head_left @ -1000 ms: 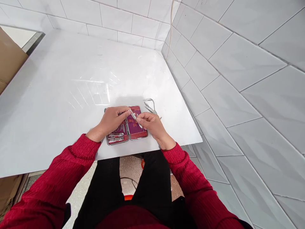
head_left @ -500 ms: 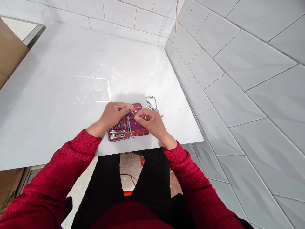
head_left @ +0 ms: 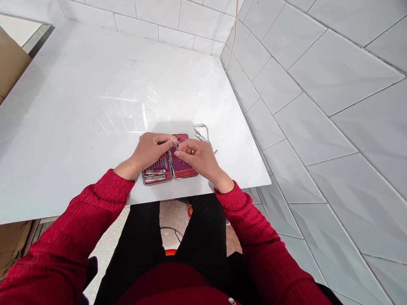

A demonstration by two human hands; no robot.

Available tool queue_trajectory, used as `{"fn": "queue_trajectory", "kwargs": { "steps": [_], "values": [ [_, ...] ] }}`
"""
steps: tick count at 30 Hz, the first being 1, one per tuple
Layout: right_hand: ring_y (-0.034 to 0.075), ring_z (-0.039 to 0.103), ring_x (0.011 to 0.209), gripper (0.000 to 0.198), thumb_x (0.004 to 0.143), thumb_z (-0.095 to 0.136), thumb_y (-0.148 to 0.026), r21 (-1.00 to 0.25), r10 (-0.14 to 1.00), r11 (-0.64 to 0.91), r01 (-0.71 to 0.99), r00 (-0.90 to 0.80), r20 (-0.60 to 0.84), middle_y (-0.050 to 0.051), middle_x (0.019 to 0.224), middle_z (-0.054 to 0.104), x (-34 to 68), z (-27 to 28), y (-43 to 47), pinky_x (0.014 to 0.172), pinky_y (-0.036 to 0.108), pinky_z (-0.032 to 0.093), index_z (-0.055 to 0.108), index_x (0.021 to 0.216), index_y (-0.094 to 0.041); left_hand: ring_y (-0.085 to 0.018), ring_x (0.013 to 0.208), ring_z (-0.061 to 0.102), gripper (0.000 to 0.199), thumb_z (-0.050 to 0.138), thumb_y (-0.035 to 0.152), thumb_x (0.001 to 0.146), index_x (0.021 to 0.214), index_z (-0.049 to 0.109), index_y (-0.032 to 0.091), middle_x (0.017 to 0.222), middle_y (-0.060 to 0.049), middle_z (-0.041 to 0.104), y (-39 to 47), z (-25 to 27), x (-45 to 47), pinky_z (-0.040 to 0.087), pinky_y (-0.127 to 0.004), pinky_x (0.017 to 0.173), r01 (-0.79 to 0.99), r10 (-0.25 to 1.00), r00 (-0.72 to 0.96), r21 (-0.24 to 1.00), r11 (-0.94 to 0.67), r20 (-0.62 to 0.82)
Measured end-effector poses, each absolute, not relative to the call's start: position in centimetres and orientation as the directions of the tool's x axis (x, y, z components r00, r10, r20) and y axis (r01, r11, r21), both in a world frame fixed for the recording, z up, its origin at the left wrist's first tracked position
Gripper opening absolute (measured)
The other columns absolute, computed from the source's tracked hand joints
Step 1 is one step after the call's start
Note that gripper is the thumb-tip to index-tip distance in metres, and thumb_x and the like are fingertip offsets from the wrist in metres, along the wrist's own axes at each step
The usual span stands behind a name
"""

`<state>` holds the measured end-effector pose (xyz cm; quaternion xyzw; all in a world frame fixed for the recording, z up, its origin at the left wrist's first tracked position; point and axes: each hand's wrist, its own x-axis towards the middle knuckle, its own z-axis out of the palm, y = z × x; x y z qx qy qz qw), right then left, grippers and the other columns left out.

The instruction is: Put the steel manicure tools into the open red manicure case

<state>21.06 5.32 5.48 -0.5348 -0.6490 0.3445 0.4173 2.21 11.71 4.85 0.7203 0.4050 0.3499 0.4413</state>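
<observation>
An open manicure case (head_left: 186, 173) with a dark red and purple lining lies near the table's front edge. In its left half, silver nail clippers (head_left: 155, 178) and several slim metal tools are held in rows. Above the case, my left hand (head_left: 149, 150) pinches a small metal tool (head_left: 175, 145) between thumb and fingers. My right hand (head_left: 200, 159) is closed at the tool's lower end, its thumb and forefinger together there. The fingers hide most of the tool, so its exact kind does not show.
Right of the case, behind my right hand, lie several loose silver metal tools (head_left: 200, 134) on the white table (head_left: 79, 84). Tiled wall (head_left: 318, 127) borders the table at the right and back. A cardboard box (head_left: 11, 63) stands at the far left.
Both hands stay over the case around the small metal tool. The right fingers have shifted slightly left along it. The whole view has moved a little.
</observation>
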Motion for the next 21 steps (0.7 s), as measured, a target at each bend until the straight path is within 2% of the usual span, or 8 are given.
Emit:
{"fn": "queue_trajectory", "kwargs": {
  "steps": [3,7,13,16,21],
  "values": [
    [0.011,0.048,0.061,0.022,0.090,0.071,-0.035,-0.889,0.982,0.189,0.417,-0.090,0.167,-0.003,0.064,0.059,21.9,5.5,6.3,0.060,0.028,0.038,0.067,0.073,-0.021,-0.022,0.089,0.072,0.034,0.063,0.053,0.093,0.092,0.082,0.025,0.097,-0.003,0.081,11.7,4.8,2.3,0.056,-0.036,0.086,0.326,0.897,0.405,0.888,-0.324,0.178],
    [0.011,0.049,0.061,0.027,0.085,0.075,-0.043,-0.941,0.995,0.099,0.325,-0.059,0.084,-0.002,0.066,0.061,24.3,5.1,8.0,0.059,0.027,0.038,0.067,0.075,-0.019,-0.019,0.083,0.068,0.033,0.054,0.045,0.099,0.099,0.079,0.024,0.094,-0.002,0.079,11.7,4.8,2.3,0.051,-0.034,0.079,0.447,0.885,0.399,0.792,-0.417,0.241],
    [0.010,0.046,0.053,0.042,0.070,0.088,-0.054,-0.978,0.998,-0.047,0.205,-0.042,-0.057,-0.002,0.060,0.059,26.9,4.0,9.9,0.047,0.024,0.028,0.069,0.076,-0.017,-0.023,0.096,0.069,0.030,0.048,0.032,0.099,0.092,0.076,0.024,0.106,-0.005,0.077,12.2,4.3,2.2,0.051,-0.039,0.089,0.533,0.836,0.415,0.649,-0.543,0.360],
    [0.009,0.045,0.052,0.042,0.070,0.089,-0.054,-0.983,0.994,-0.067,0.171,-0.068,-0.080,-0.001,0.061,0.061,27.1,3.8,10.2,0.045,0.023,0.028,0.070,0.076,-0.017,-0.026,0.103,0.069,0.028,0.049,0.031,0.098,0.091,0.076,0.025,0.108,-0.006,0.077,12.6,3.7,2.2,0.052,-0.041,0.094,0.557,0.829,0.413,0.616,-0.558,0.377],
    [0.009,0.045,0.050,0.041,0.075,0.088,-0.055,-0.982,0.993,-0.025,0.185,-0.108,-0.046,-0.003,0.057,0.058,26.8,3.6,10.5,0.045,0.023,0.032,0.070,0.076,-0.018,-0.027,0.105,0.069,0.029,0.049,0.032,0.099,0.093,0.076,0.025,0.110,-0.007,0.077,13.0,3.3,2.2,0.053,-0.043,0.094,0.591,0.830,0.431,0.583,-0.557,0.355]
  ]
}}
